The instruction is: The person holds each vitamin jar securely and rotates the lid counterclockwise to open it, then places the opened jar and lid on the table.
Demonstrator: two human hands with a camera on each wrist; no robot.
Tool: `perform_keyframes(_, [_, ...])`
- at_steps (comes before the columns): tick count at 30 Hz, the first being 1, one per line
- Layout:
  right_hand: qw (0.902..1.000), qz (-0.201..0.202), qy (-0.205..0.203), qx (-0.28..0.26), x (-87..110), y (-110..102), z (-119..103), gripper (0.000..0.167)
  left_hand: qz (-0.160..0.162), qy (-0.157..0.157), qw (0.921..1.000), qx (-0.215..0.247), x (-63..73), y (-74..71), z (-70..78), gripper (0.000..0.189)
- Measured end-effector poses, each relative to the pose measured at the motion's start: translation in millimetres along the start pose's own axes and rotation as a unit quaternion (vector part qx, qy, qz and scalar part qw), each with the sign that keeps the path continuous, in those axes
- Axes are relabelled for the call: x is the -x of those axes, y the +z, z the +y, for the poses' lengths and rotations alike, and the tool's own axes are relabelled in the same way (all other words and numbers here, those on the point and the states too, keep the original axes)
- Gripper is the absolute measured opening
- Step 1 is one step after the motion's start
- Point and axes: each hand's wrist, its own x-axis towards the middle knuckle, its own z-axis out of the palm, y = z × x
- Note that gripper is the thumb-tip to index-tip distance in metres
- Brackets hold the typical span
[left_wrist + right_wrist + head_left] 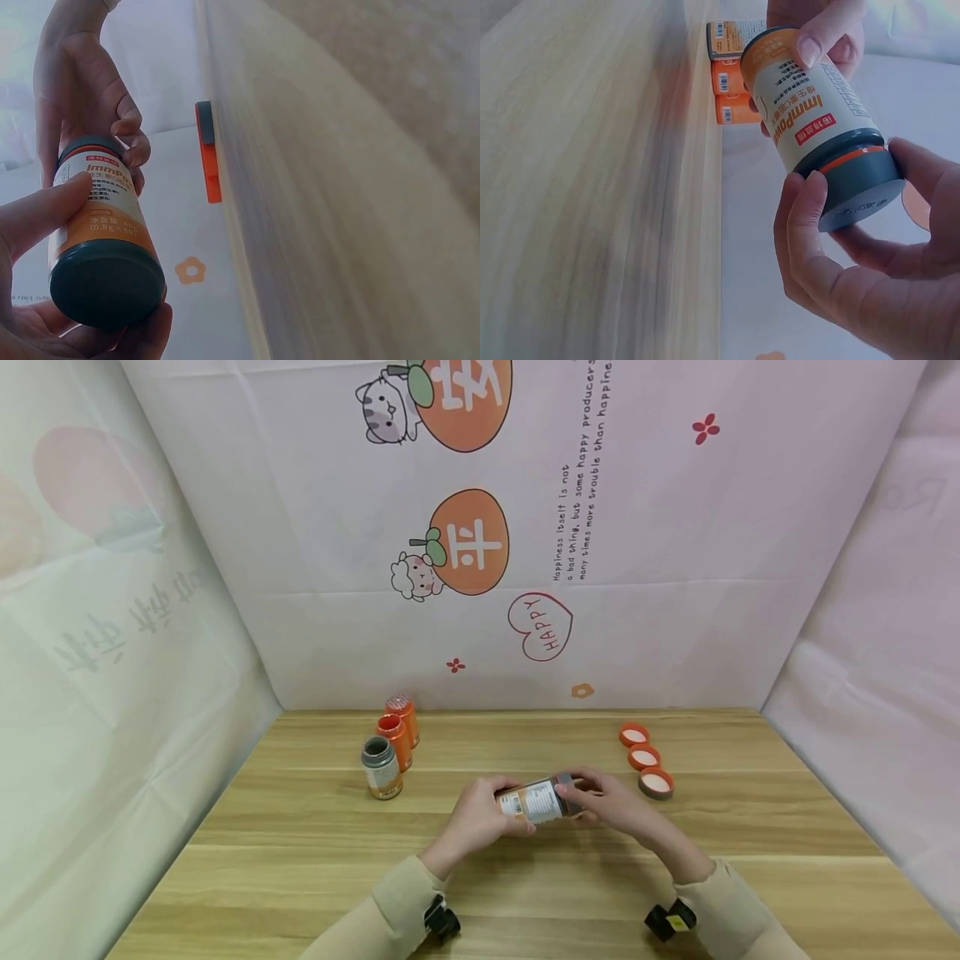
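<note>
A dark green supplement bottle (534,802) with a white and orange label is held tilted above the table, between both hands. My left hand (480,814) grips its body near the base, thumb across the label in the left wrist view. Around its dark green cap (862,187) curl the fingers and thumb of my right hand (611,802). An orange band shows at the cap's edge in the right wrist view, and the cap still sits on the bottle's neck.
At the back left stand a lidless dark green bottle (382,770) and two orange bottles (395,742), in a slanting row. Three caps lie upturned at the right: a dark one (656,785) in front, orange ones (643,757) behind. A printed cloth (637,635) hangs behind the table.
</note>
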Motion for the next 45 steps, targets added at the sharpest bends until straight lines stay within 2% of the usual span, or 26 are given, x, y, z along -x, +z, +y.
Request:
perform_keyframes(10, [0.9975, -0.035, -0.06, 0.015, 1.7, -6.5, 4.8, 0.05, 0.001, 0.009, 0.9999, -0.008, 0.5, -0.6, -1.9, 0.051])
perform_keyframes(22, [0.9919, -0.048, -0.116, 0.024, 1.9, -10.3, 8.2, 0.053, 0.001, 0.009, 0.9999, -0.008, 0.4, -0.5, -2.8, 0.052])
perform_keyframes(27, [0.9879, -0.041, -0.149, 0.015, 0.7, -11.1, 13.2, 0.054, -0.002, 0.005, 1.0, 0.002, 0.8, -0.4, -3.1, 0.052])
perform_keyframes(36, [0.9726, -0.01, -0.225, 0.057, -0.4, -8.7, 23.4, 0.054, -0.003, 0.0, 1.0, 0.007, 1.0, 0.1, -4.0, 0.051])
perform_keyframes(41, [0.9719, -0.008, -0.229, 0.054, -0.8, -8.7, 24.2, 0.055, -0.003, -0.001, 1.0, 0.002, 0.5, 0.3, -4.0, 0.051])
perform_keyframes(45, [0.9802, -0.013, -0.191, 0.05, 0.2, -9.6, 21.1, 0.05, -0.001, 0.0, 1.0, -0.004, 0.4, -0.1, -3.2, 0.052])
